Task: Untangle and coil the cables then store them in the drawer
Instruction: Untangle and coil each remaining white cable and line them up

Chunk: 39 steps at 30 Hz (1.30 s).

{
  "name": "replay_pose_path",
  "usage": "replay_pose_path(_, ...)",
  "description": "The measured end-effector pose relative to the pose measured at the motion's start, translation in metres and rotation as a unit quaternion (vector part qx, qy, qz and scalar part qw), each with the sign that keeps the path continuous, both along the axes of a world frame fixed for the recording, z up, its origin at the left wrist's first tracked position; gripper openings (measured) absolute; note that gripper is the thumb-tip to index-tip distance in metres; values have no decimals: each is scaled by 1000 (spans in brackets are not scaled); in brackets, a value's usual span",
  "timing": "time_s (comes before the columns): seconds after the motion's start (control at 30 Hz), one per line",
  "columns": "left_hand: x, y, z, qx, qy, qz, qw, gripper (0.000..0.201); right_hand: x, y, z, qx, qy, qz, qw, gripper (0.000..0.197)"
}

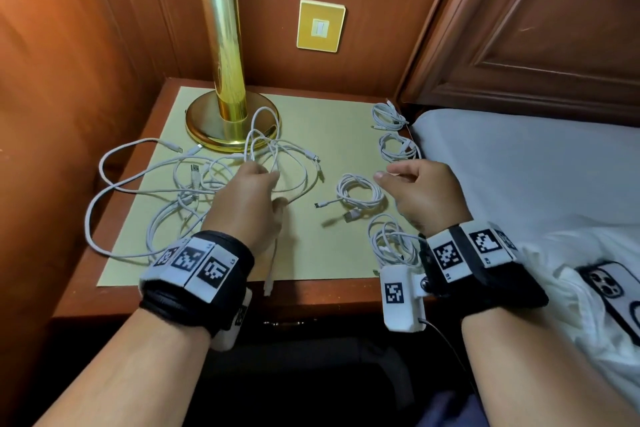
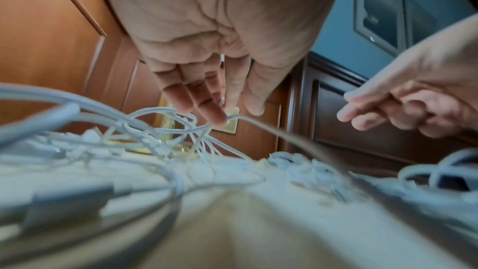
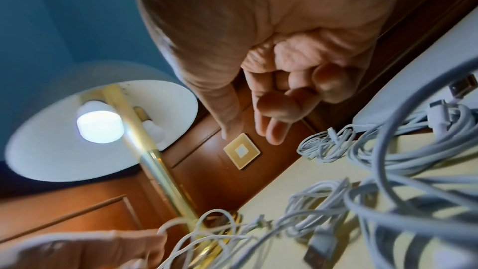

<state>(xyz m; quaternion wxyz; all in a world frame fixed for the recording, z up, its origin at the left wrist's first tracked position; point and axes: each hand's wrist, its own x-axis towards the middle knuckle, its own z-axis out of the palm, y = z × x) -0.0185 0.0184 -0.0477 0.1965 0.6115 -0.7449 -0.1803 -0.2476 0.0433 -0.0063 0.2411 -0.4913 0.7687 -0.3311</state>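
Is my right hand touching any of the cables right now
Apart. The right wrist view shows the right hand with loosely curled fingers holding nothing, above the coiled cables. The head view shows it hovering too.

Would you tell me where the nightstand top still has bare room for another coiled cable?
Bare mat lies between the lamp base and the coiled cables along the right edge, and along the front edge between the wrists. The left half is crowded by the tangled cables that the left hand grips.
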Motion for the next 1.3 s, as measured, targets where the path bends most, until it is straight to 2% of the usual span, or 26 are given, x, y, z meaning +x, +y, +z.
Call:
replay_pose_path(0.07, 6, 5, 11, -61, 60, 14, 996, 44, 8, 12, 5, -19, -10, 29, 999, 32)
replay_pose_path(0.2, 20, 23, 36, -146, 135, 19, 980, 40, 23, 45, 14, -30, -8, 102, 994, 22)
replay_pose_path(0.3, 33, 42, 43, -175, 188, 25, 966, 40, 34, 69, 21, -20, -9, 150, 988, 21)
replay_pose_path(0.47, 53, 79, 39, -217, 220, 27, 951, 42, 52, 102, 36, 26, 30, 232, 972, 30)
replay_pose_path(0.57, 61, 97, 41, -242, 253, 33, 936, 37, 55, 117, 43, 26, 10, 245, 969, 29)
replay_pose_path(0.67, 67, 112, 51, -253, 282, 27, 925, 30, 58, 128, 33, 21, -9, 229, 973, 31)
replay_pose_path(0.77, 70, 127, 62, -245, 304, 34, 920, 16, 68, 123, 16, 35, 22, 222, 974, 39)
replay_pose_path(0.83, 73, 136, 68, -227, 337, 42, 913, 15, 80, 116, 15, 29, 36, 237, 971, 45)
replay_pose_path(1.0, 83, 154, 70, -188, 452, 49, 870, 11, 121, 102, 10, 4, 38, 308, 951, 69)
replay_pose_path(1.1, 89, 161, 66, -146, 536, 46, 830, 5, 147, 95, 3, 15, 54, 359, 931, 79)
replay_pose_path(1.2, 99, 162, 61, -111, 608, 67, 783, 11, 162, 82, 0, 49, 86, 348, 932, 62)
replay_pose_path(1.3, 111, 158, 61, -107, 652, 107, 743, 23, 161, 63, 4, 36, 84, 273, 958, 34)
